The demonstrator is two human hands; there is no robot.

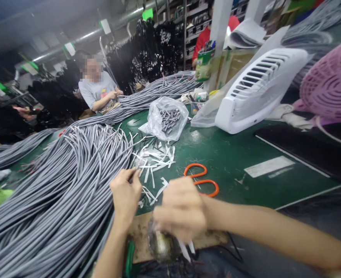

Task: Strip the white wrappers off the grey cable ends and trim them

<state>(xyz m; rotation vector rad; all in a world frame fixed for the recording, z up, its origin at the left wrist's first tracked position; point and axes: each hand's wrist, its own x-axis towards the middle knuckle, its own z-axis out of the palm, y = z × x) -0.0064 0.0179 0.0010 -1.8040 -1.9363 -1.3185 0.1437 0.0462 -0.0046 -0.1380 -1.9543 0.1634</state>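
My left hand (126,195) is closed in a pinch on the end of a grey cable from the big grey cable bundle (60,193) lying on the green table (231,154). My right hand (182,210) is blurred by motion, fingers curled over a small tool on a brown board (208,240) at the table's near edge; white strips hang below it. Cut white sleeve scraps (156,158) lie just beyond both hands. Orange-handled scissors (202,179) rest to the right of my right hand.
A clear bag of small grey metal parts (167,119) sits mid-table. A white fan (260,88) and a pink fan (332,85) stand at right. A person in a grey shirt (97,90) works at the far end; black cables hang behind.
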